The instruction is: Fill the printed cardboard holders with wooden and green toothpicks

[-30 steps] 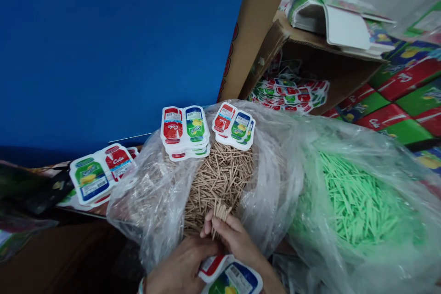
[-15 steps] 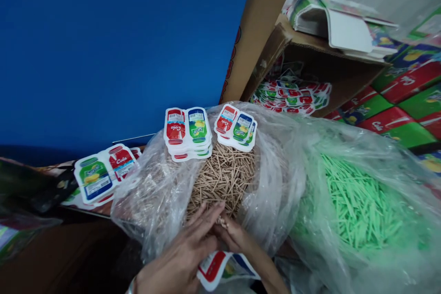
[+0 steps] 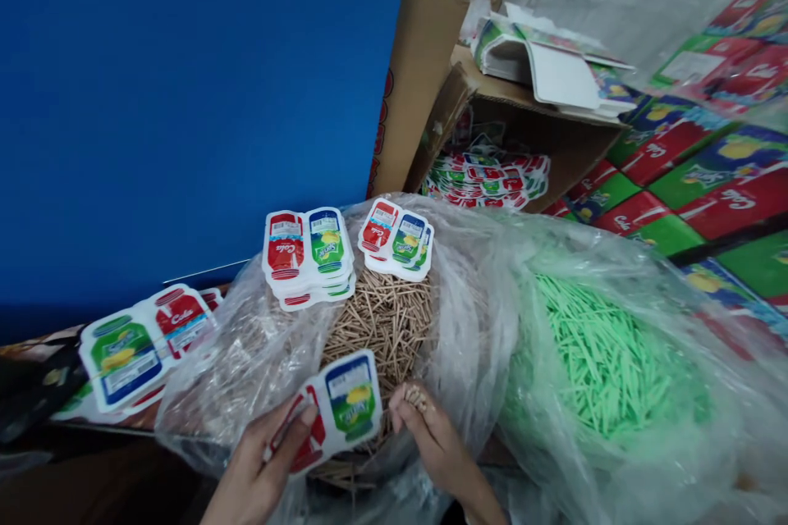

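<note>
My left hand [image 3: 262, 447] pinches a flat double packet [image 3: 352, 395] by its red cola half, thumb on top. The packet's other half is blue and green with a lemon picture, tilted over the bag. To its right, my right hand [image 3: 434, 439] is closed around a small bunch of thin brown sticks [image 3: 416, 399], whose pale ends show at the fingers. Both hands are above an open clear plastic bag full of loose brown sticks [image 3: 394, 320]. Two small stacks of matching packets, a left stack [image 3: 308, 250] and a right stack [image 3: 397, 238], lie on the bag's far side.
More packets [image 3: 126, 357] lie at the left beside a dark object [image 3: 46, 385]. On the right is a plastic bag of green strips [image 3: 603, 353]. Behind stand a cardboard box [image 3: 572, 152] of packets, printed boxes [image 3: 707, 172] and a blue panel [image 3: 185, 98].
My hands were together over the sticks and have separated. My left hand has brought the packet up to the left; my right hand keeps the bunch of sticks. The view has shifted right.
</note>
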Demonstrator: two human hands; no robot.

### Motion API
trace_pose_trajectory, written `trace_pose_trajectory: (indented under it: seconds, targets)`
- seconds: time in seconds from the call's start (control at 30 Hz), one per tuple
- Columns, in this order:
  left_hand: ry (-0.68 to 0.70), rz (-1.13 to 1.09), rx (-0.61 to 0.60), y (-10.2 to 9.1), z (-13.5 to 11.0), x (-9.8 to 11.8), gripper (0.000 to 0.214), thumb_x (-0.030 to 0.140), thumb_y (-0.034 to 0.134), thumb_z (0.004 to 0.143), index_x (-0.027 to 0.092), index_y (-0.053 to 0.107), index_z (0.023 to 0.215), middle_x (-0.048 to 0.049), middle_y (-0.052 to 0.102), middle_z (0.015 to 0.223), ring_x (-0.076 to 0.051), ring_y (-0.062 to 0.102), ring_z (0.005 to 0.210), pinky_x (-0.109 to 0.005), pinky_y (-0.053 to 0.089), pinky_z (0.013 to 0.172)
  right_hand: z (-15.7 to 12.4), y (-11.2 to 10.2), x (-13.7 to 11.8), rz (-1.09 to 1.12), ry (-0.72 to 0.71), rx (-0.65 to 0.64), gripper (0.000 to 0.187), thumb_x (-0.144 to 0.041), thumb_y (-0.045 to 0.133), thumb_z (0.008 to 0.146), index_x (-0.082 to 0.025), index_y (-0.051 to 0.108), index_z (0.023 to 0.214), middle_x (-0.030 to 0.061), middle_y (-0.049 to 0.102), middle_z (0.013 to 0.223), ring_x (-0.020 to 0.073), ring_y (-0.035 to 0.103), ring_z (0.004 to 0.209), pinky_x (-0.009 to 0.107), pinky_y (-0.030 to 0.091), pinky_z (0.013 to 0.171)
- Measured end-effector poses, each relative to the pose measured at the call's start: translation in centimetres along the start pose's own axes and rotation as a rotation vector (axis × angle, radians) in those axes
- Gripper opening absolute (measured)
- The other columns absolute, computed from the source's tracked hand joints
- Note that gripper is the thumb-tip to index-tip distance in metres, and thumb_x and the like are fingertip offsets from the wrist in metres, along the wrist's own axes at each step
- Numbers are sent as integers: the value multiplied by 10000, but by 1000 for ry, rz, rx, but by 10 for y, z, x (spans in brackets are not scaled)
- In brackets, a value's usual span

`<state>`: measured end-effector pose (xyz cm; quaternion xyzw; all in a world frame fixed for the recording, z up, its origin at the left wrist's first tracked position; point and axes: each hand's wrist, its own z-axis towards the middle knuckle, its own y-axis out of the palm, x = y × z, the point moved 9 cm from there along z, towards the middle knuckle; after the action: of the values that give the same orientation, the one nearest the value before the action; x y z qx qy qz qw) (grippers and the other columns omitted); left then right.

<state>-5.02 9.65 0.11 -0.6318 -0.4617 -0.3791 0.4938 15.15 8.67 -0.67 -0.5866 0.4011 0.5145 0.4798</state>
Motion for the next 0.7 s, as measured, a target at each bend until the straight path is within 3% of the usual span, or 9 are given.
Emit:
trace_pose_trajectory:
  seconds: [0.13,0.27,0.47,0.7]
  targets:
    - [-235,-308,49,4,9,-20,330,503,670,670,175,700,671,-16,714,600,-217,663,592,-254,551,622,-4,-10,5,0,-9,41,329,-401,308,944,-202,500,767,-18,455,691,130,463,668,254,382,677]
    - [-336,-449,91,11,12,-23,347,456,745,610,165,717,797,-31,753,685,-252,701,646,-300,576,643,-5,-11,16,110,28,68,306,-436,333,932,-200,528,934,-32,466,658,121,472,616,249,399,630]
    - [-310,-495,187,2,11,-26,350,438,734,652,171,709,877,-23,766,774,-242,714,722,-263,587,656,4,-4,24,194,106,80,375,-483,382,901,-166,554,1004,-15,526,653,106,465,531,238,401,530]
    - [-259,-513,327,-22,7,-25,348,427,775,600,204,704,858,25,765,839,-202,697,865,-149,556,698,14,5,14,88,49,113,337,-400,336,935,-161,553,1033,6,588,690,105,482,534,235,426,548]
